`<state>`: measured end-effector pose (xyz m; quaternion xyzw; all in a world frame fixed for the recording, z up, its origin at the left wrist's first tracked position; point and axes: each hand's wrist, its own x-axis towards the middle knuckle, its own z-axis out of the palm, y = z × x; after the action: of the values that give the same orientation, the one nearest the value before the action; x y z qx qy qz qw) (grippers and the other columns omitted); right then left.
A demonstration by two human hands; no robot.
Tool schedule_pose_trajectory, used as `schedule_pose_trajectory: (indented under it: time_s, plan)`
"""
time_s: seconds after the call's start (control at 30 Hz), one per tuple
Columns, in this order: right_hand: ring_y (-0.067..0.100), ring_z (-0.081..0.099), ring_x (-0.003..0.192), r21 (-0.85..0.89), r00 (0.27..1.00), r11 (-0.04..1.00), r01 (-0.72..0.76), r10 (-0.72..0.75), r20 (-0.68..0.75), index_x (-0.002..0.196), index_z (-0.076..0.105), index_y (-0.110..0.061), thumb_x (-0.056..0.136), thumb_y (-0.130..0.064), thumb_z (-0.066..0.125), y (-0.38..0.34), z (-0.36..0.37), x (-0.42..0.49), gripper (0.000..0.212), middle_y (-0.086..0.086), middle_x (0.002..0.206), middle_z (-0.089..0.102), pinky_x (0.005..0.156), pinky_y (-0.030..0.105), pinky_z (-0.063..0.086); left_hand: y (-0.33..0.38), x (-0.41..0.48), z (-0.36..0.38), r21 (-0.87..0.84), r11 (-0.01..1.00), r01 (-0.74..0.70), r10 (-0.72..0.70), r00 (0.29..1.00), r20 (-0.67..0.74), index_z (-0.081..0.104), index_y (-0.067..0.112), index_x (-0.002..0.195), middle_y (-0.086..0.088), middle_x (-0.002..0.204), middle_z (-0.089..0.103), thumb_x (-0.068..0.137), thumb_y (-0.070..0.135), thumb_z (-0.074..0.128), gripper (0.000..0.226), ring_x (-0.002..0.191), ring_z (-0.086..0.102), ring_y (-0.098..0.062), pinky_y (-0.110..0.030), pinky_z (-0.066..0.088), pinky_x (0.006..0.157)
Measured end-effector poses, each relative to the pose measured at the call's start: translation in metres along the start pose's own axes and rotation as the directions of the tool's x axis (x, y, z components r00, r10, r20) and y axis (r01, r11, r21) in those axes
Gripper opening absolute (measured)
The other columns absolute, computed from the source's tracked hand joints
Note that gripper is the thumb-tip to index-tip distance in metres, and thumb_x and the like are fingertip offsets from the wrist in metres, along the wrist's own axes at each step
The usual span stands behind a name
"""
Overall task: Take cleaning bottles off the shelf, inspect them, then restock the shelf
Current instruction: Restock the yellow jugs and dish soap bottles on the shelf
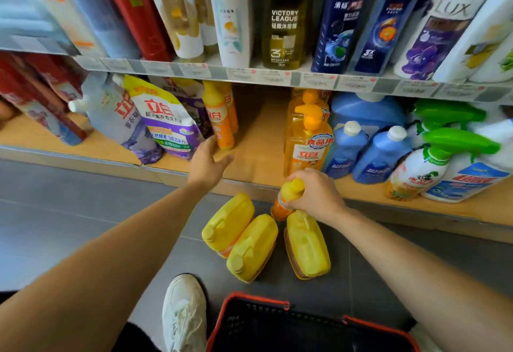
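My right hand grips the neck of a small orange bottle with a yellow cap, upright on the grey floor just in front of the bottom shelf. Three yellow jugs stand on the floor beside it. My left hand reaches with straight fingers toward two slim orange bottles standing on the shelf; its fingertips are at the front bottle's base. A gap of bare shelf lies between those bottles and an orange pump bottle.
Purple and white refill pouches lean left of the slim bottles. Blue bottles and green-trigger sprays fill the shelf's right. The upper shelf holds shampoo bottles. A black basket with red rim and my white shoe are below.
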<state>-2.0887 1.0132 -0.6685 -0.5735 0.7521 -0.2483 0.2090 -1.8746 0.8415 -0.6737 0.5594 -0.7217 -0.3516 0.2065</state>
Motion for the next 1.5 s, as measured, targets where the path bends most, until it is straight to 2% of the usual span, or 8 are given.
schedule_pose_trajectory:
  time_s: [0.27,0.6,0.8,0.93,1.03,1.13,1.23,1.5]
  plan:
    - [0.022,0.061,0.094,-0.037,0.99,0.998,-0.059,0.063,0.125,0.101,0.07,-0.022,0.063,-0.038,0.09,0.019,0.051,0.021,0.046,0.001,0.101,0.066,0.076,0.037,0.051,-0.017,0.074,0.042,-0.129,0.991,0.024,-0.045,0.986,-0.163,0.012,0.009,0.16,-0.013,0.157,0.039,0.094,0.032,0.07,0.091,0.144,0.039,-0.032,-0.046,0.033,0.118]
    - [0.021,0.06,0.107,0.102,0.988,0.988,-0.12,0.108,0.109,0.112,0.068,-0.03,0.075,-0.041,0.082,0.026,0.065,0.014,0.041,-0.003,0.112,0.062,0.088,0.043,0.051,-0.024,0.085,0.046,-0.143,0.988,-0.049,0.02,0.981,-0.195,0.036,0.013,0.144,-0.011,0.142,0.056,0.092,0.027,0.073,0.065,0.13,0.054,-0.031,-0.047,0.045,0.109]
    - [0.017,0.059,0.118,0.1,0.965,0.992,-0.082,0.055,0.255,0.128,0.065,-0.025,0.08,-0.031,0.081,0.02,0.05,0.004,0.05,-0.004,0.125,0.067,0.099,0.036,0.049,-0.026,0.048,0.031,0.024,0.975,-0.222,0.222,0.975,0.001,0.039,0.015,0.141,-0.008,0.138,0.058,0.09,0.031,0.075,0.064,0.126,0.056,-0.028,-0.049,0.048,0.104]
    - [0.01,0.058,0.115,0.19,0.968,0.975,-0.114,0.066,0.242,0.132,0.062,-0.025,0.078,-0.034,0.083,0.011,0.024,0.0,0.059,-0.011,0.125,0.063,0.092,0.03,0.051,-0.022,0.018,0.007,0.202,0.891,-0.407,0.383,0.912,0.149,0.041,0.014,0.14,-0.012,0.133,0.057,0.088,0.03,0.076,0.064,0.117,0.058,-0.033,-0.049,0.051,0.094]
    - [0.009,0.067,0.102,0.537,0.986,0.827,-0.165,0.131,0.101,0.133,0.057,-0.029,0.073,-0.033,0.088,-0.012,-0.006,0.001,0.068,-0.01,0.12,0.065,0.076,0.019,0.052,-0.008,-0.004,-0.014,0.289,0.786,-0.547,0.487,0.835,0.256,0.041,0.018,0.141,-0.012,0.129,0.057,0.086,0.031,0.078,0.068,0.112,0.061,-0.035,-0.048,0.054,0.087]
    - [0.013,0.073,0.087,0.741,0.991,0.67,-0.031,0.116,-0.062,0.114,0.064,-0.041,0.071,-0.024,0.088,-0.035,-0.035,-0.002,0.052,-0.007,0.106,0.071,0.07,0.03,0.061,0.013,-0.028,-0.034,0.409,0.617,-0.673,0.591,0.739,0.323,0.041,0.023,0.143,-0.006,0.125,0.059,0.086,0.043,0.076,0.069,0.108,0.062,-0.029,-0.046,0.057,0.074]
    - [0.024,0.075,0.079,0.769,0.987,0.639,0.035,0.097,-0.125,0.109,0.07,-0.028,0.081,-0.013,0.081,-0.047,-0.061,-0.016,0.033,0.005,0.101,0.073,0.069,0.041,0.063,0.036,-0.05,-0.052,0.468,0.536,-0.703,0.623,0.703,0.343,0.044,0.026,0.144,-0.001,0.123,0.062,0.084,0.053,0.074,0.072,0.106,0.064,-0.023,-0.038,0.057,0.069]
    - [0.019,0.072,0.095,0.738,0.995,0.667,0.102,-0.055,-0.088,0.097,0.072,-0.026,0.088,-0.017,0.074,-0.068,-0.128,-0.058,0.012,0.007,0.102,0.073,0.074,0.042,0.062,0.098,-0.117,-0.065,0.072,0.82,-0.568,0.469,0.738,0.485,0.053,0.03,0.127,0.012,0.119,0.062,0.071,0.038,0.091,0.068,0.104,0.063,-0.007,-0.023,0.058,0.086]
